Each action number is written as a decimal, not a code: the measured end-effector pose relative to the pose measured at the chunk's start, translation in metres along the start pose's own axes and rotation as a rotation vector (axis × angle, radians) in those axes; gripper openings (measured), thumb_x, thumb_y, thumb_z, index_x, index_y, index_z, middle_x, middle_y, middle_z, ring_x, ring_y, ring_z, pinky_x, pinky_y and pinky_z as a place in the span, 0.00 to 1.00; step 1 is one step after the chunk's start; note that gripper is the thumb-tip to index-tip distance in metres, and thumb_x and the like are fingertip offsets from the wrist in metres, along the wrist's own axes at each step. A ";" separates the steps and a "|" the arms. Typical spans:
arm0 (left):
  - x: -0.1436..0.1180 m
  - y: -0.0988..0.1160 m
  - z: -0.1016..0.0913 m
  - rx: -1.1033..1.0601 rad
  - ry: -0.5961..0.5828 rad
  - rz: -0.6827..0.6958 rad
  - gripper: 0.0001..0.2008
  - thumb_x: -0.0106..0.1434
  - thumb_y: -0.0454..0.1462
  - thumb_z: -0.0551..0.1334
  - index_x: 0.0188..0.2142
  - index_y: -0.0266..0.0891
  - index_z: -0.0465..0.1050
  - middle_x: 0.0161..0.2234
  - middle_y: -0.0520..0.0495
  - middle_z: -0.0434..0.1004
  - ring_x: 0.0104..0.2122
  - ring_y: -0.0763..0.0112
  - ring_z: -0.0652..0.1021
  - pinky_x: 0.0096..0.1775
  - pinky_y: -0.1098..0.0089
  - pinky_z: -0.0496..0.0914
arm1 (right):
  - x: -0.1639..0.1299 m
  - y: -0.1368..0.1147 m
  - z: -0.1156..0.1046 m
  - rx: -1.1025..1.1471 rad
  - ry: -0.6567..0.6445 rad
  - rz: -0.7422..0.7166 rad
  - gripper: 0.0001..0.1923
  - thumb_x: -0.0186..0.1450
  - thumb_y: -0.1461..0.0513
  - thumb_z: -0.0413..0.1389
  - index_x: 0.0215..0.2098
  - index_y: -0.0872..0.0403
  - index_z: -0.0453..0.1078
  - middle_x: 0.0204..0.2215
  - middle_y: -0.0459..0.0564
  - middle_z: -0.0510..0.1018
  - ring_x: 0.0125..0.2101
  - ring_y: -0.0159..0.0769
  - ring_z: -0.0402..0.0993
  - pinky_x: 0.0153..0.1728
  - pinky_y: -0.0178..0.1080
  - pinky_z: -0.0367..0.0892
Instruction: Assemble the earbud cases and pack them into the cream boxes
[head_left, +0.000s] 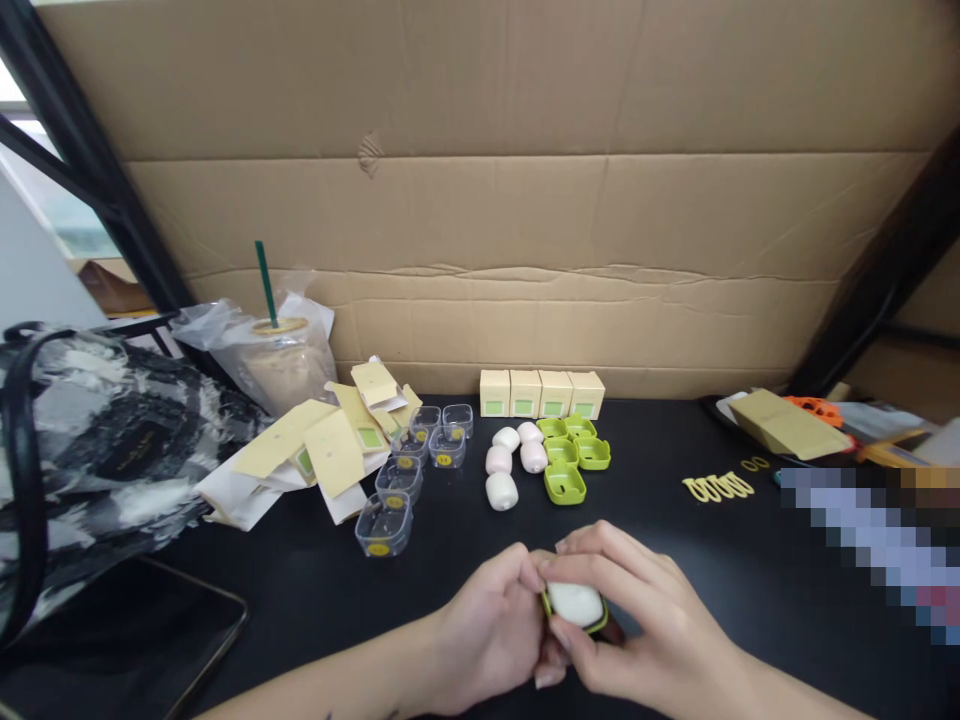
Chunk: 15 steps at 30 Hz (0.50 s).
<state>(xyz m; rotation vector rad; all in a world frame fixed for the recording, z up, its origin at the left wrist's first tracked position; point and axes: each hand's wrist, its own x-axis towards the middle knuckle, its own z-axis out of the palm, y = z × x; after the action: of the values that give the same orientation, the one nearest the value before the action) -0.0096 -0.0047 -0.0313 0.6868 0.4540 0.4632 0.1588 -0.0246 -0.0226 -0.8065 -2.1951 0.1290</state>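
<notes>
Two hands met low at the middle of the black desk [712,560], and the account runs from the left edge across. A dark patterned bag [90,450] sat far left with an iced drink [281,365] in a plastic sleeve behind it, then a loose heap of tan cards [330,445], a trail of clear plastic tubs [397,485], four pale rounded inserts [510,460], four green cases [570,455] and a row of four small cream boxes [541,393] against the cardboard wall. The left hand [487,630] came in from the lower left, palm turned inward, fingers curled under and behind a green case with a white insert [574,605], its grip closed on that piece from the left side. The right hand [645,620] reached in from the lower right, its fingers arched over the top and its thumb pressing at the near edge, its grip also closed on the same piece. The piece was held just above the desk, between both hands, near the body. As a judgement, uneven thumb pressure could seat the white part crooked or pop it out of the green shell, and a slip could drop it onto the desk. Further right lay yellow loops [718,487] and a tan envelope [787,425].
</notes>
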 end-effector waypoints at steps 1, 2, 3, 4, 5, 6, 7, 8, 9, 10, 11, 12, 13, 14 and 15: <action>0.000 0.000 0.000 0.003 -0.013 0.010 0.11 0.49 0.43 0.54 0.30 0.38 0.62 0.24 0.52 0.66 0.20 0.75 0.64 0.25 0.70 0.50 | 0.001 0.001 -0.003 0.010 -0.025 -0.002 0.18 0.59 0.66 0.59 0.48 0.47 0.66 0.35 0.48 0.76 0.33 0.35 0.76 0.31 0.34 0.72; 0.000 0.000 0.000 0.016 -0.018 0.030 0.13 0.50 0.45 0.54 0.31 0.38 0.63 0.23 0.52 0.65 0.20 0.75 0.63 0.24 0.70 0.50 | 0.001 0.003 -0.005 0.033 -0.050 -0.001 0.21 0.59 0.64 0.60 0.50 0.47 0.65 0.36 0.49 0.77 0.34 0.35 0.76 0.31 0.34 0.73; -0.001 0.001 0.001 0.040 -0.005 0.060 0.15 0.52 0.47 0.54 0.32 0.37 0.64 0.22 0.52 0.65 0.20 0.75 0.63 0.24 0.70 0.51 | 0.002 0.004 -0.009 0.072 -0.064 0.002 0.24 0.59 0.64 0.61 0.53 0.48 0.63 0.38 0.49 0.77 0.35 0.36 0.77 0.33 0.34 0.73; -0.001 0.002 0.003 0.076 0.025 0.099 0.17 0.53 0.49 0.56 0.33 0.37 0.64 0.23 0.52 0.65 0.19 0.76 0.62 0.23 0.71 0.51 | 0.003 0.005 -0.012 0.117 -0.070 0.008 0.27 0.58 0.64 0.61 0.54 0.48 0.61 0.40 0.50 0.77 0.36 0.37 0.77 0.35 0.34 0.74; -0.003 0.003 0.004 0.121 0.065 0.137 0.19 0.52 0.50 0.59 0.35 0.36 0.64 0.24 0.53 0.65 0.19 0.77 0.62 0.23 0.72 0.51 | 0.005 0.006 -0.015 0.160 -0.066 0.019 0.28 0.58 0.65 0.60 0.55 0.49 0.60 0.42 0.51 0.77 0.39 0.37 0.77 0.37 0.35 0.74; -0.004 0.005 0.006 0.168 0.114 0.170 0.21 0.51 0.50 0.62 0.36 0.37 0.64 0.25 0.53 0.65 0.19 0.79 0.61 0.22 0.72 0.51 | 0.006 0.006 -0.017 0.191 -0.055 0.031 0.27 0.58 0.67 0.58 0.55 0.49 0.59 0.43 0.51 0.76 0.41 0.38 0.76 0.40 0.35 0.73; -0.005 0.006 0.007 0.212 0.159 0.194 0.22 0.50 0.50 0.65 0.36 0.37 0.63 0.25 0.55 0.64 0.19 0.80 0.60 0.22 0.73 0.51 | 0.007 0.007 -0.020 0.203 -0.046 0.043 0.25 0.59 0.69 0.57 0.53 0.49 0.60 0.44 0.51 0.76 0.44 0.38 0.75 0.43 0.36 0.72; -0.006 0.007 0.008 0.251 0.191 0.211 0.23 0.50 0.49 0.66 0.36 0.38 0.63 0.24 0.56 0.63 0.19 0.81 0.60 0.21 0.74 0.52 | 0.008 0.008 -0.021 0.200 -0.045 0.049 0.22 0.59 0.70 0.56 0.50 0.49 0.62 0.45 0.51 0.75 0.45 0.37 0.75 0.45 0.36 0.71; -0.007 0.008 0.009 0.281 0.211 0.219 0.23 0.50 0.50 0.67 0.36 0.38 0.63 0.23 0.57 0.62 0.18 0.82 0.59 0.21 0.75 0.52 | 0.009 0.008 -0.022 0.193 -0.054 0.049 0.19 0.60 0.71 0.55 0.47 0.49 0.64 0.45 0.51 0.75 0.46 0.36 0.74 0.45 0.35 0.71; -0.007 0.008 0.009 0.303 0.223 0.220 0.23 0.51 0.50 0.67 0.35 0.37 0.63 0.22 0.58 0.60 0.18 0.82 0.58 0.20 0.75 0.52 | 0.009 0.009 -0.023 0.187 -0.066 0.044 0.17 0.60 0.71 0.55 0.45 0.49 0.65 0.44 0.50 0.74 0.45 0.35 0.74 0.45 0.35 0.71; -0.007 0.008 0.008 0.318 0.230 0.217 0.23 0.51 0.51 0.67 0.35 0.38 0.63 0.21 0.59 0.60 0.17 0.83 0.58 0.20 0.75 0.52 | 0.010 0.009 -0.023 0.187 -0.076 0.034 0.15 0.60 0.71 0.56 0.43 0.49 0.66 0.43 0.50 0.74 0.42 0.34 0.75 0.43 0.33 0.71; -0.007 0.008 0.008 0.328 0.229 0.212 0.23 0.51 0.51 0.67 0.35 0.38 0.62 0.21 0.59 0.59 0.17 0.83 0.58 0.20 0.76 0.52 | 0.010 0.009 -0.023 0.187 -0.083 0.019 0.14 0.60 0.71 0.56 0.41 0.50 0.66 0.41 0.49 0.74 0.40 0.33 0.75 0.40 0.32 0.71; -0.007 0.007 0.007 0.334 0.222 0.204 0.23 0.51 0.50 0.67 0.35 0.38 0.62 0.20 0.60 0.59 0.17 0.84 0.57 0.19 0.77 0.52 | 0.011 0.009 -0.022 0.187 -0.085 0.004 0.14 0.59 0.72 0.56 0.40 0.50 0.66 0.39 0.49 0.74 0.37 0.32 0.75 0.37 0.32 0.71; -0.007 0.007 0.006 0.339 0.217 0.197 0.23 0.51 0.50 0.68 0.35 0.38 0.62 0.20 0.60 0.60 0.17 0.84 0.57 0.19 0.77 0.53 | 0.011 0.009 -0.021 0.185 -0.081 -0.009 0.14 0.58 0.72 0.56 0.39 0.51 0.66 0.37 0.48 0.74 0.35 0.31 0.75 0.35 0.32 0.71; -0.007 0.006 0.005 0.349 0.213 0.193 0.22 0.51 0.49 0.68 0.35 0.38 0.61 0.20 0.60 0.60 0.17 0.84 0.57 0.19 0.77 0.53 | 0.011 0.009 -0.020 0.180 -0.072 -0.017 0.14 0.57 0.73 0.56 0.39 0.51 0.66 0.35 0.48 0.74 0.33 0.31 0.74 0.33 0.32 0.71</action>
<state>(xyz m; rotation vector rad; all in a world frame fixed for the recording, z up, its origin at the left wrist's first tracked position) -0.0138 -0.0069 -0.0223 1.0296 0.6819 0.6511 0.1720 -0.0144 -0.0050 -0.6919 -2.2201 0.3467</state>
